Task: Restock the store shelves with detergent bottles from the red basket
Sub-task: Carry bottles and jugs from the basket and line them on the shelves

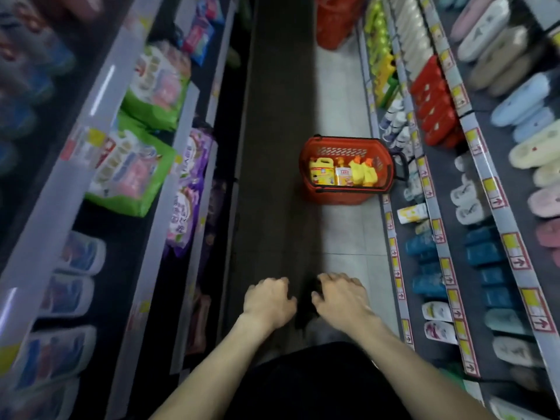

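Aisle, viewed from above; the edges of the frame are smearing with blur.

The red basket [333,197] is sitting on the pale tiled floor [342,95], ahead of the person and just beside the foot of the right-hand shelving [436,225]. Its black handle [401,165] is pointing toward that shelving. The detergent bottles are standing packed along the basket's near side: 1 yellow jug [321,174], 1 orange-labelled bottle [344,174], and yellow trigger bottles [363,172] with orange tops. The far half of the basket is showing bare mesh.

Both hands are hovering low in front of the body, well apart from the basket. The left hand [268,301] and right hand [341,298] are lying palms down, near each other but not touching. Their fingers are curling loosely and gripping nothing visible. A dark shape [304,313] is showing between them; I cannot tell what it is.

Only floor is lying between the hands and the basket, its left half falling in a dark strip [272,147].

The left-hand shelving [60,192] is carrying green packs [151,86], purple packs [188,192] and white-and-blue pouches [75,259].

The right-hand shelving is carrying:
- teal bottles [424,247]
- 1 white bottle [412,212] lying on its side
- red boxes [433,101]
- rows of slippers [521,101]
- yellow-green bottles [378,40] farther along

A stack of red baskets [333,22] is standing at the far end of the aisle.
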{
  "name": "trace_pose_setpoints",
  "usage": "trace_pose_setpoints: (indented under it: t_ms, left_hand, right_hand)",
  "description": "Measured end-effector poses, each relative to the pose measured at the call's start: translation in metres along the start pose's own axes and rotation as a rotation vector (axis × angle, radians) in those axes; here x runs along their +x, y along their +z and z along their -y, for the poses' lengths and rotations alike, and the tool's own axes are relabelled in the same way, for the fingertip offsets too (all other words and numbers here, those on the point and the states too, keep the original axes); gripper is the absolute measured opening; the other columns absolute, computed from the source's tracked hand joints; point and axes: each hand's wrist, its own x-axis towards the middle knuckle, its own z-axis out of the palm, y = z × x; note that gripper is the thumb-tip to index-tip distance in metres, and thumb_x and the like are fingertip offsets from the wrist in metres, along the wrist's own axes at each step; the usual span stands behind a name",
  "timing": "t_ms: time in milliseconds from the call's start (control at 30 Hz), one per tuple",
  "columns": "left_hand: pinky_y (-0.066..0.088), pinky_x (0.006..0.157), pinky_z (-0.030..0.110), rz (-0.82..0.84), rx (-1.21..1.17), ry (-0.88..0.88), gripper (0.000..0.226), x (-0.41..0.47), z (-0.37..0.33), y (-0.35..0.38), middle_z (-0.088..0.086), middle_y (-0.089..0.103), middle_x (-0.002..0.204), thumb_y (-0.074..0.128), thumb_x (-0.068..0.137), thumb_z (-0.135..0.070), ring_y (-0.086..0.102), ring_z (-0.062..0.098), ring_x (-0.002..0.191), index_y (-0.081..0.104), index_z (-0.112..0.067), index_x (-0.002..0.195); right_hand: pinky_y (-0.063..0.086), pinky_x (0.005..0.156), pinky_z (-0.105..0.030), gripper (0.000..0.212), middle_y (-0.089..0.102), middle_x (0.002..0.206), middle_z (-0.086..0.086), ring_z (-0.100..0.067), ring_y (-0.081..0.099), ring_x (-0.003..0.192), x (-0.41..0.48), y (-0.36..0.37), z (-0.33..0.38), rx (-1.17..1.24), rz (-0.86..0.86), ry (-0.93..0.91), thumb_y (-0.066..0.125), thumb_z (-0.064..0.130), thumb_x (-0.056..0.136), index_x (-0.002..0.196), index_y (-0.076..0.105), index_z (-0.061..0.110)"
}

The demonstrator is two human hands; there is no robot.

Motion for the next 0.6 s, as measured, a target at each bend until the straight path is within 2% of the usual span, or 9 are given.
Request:
trace_pose_setpoints:
  t_ms: [267, 500, 600]
  left_hand:
    - [0.049, 0.101, 0.042, 0.058, 0.117, 0.002, 0.038, 0.108, -0.052, -0.050, 0.009, 0.069, 0.125, 0.055, 0.098, -0.040, 0.065, 0.033, 0.118, 0.063, -0.018, 0.128]
    - [0.049, 0.102, 0.045, 0.106, 0.149, -0.031, 0.034, 0.192, -0.107, -0.104, 0.010, 0.069, 0.125, 0.051, 0.099, -0.038, 0.064, 0.034, 0.118, 0.063, -0.017, 0.123]
    - [0.050, 0.101, 0.046, 0.105, 0.164, -0.030, 0.033, 0.222, -0.126, -0.123, 0.011, 0.069, 0.123, 0.051, 0.098, -0.036, 0.065, 0.036, 0.117, 0.063, -0.016, 0.120]
  right_hand:
    - [0.040, 0.109, -0.044, 0.047, 0.061, 0.141, -0.007, -0.030, 0.054, 0.133, 0.095, -0.040, -0.065, 0.018, 0.091, -0.003, 0.045, 0.047, 0.103, 0.140, 0.055, 0.019]
    - [0.042, 0.108, -0.044, 0.050, 0.061, 0.141, -0.007, -0.030, 0.054, 0.132, 0.170, -0.093, -0.125, 0.066, 0.093, -0.030, 0.046, 0.048, 0.103, 0.141, 0.056, 0.017]
    - [0.042, 0.105, -0.043, 0.047, 0.062, 0.138, -0.009, -0.032, 0.054, 0.130, 0.197, -0.117, -0.142, 0.042, 0.106, -0.023, 0.046, 0.046, 0.104, 0.136, 0.056, 0.014]
